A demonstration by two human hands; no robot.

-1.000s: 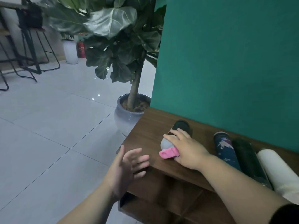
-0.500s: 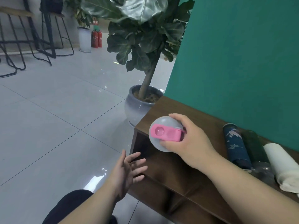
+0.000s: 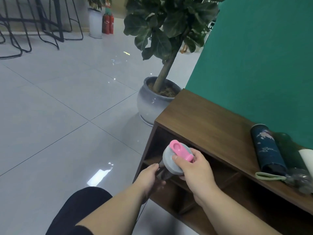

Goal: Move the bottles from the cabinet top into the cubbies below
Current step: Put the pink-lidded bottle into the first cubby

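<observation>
Bottle (image 3: 172, 161) now off cabinet top (image 3: 203, 122), both grips clamped: right hand (image 3: 194, 168) on lid, left hand (image 3: 149, 177) on body. Next: slide into cubby (image 3: 160, 146) just beyond.

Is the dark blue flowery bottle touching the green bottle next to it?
Touching. In the head view the dark blue flowery bottle lies on the cabinet top pressed side by side against the green bottle, with no gap between them.

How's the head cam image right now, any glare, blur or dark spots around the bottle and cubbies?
Head view: ceiling-light glare on the floor tiles; the cubbies sit in deep shadow; the bottle in both hands is fairly sharp; wide-angle distortion bends the green wall edge; the bottles at the far right edge look smeared.
</observation>
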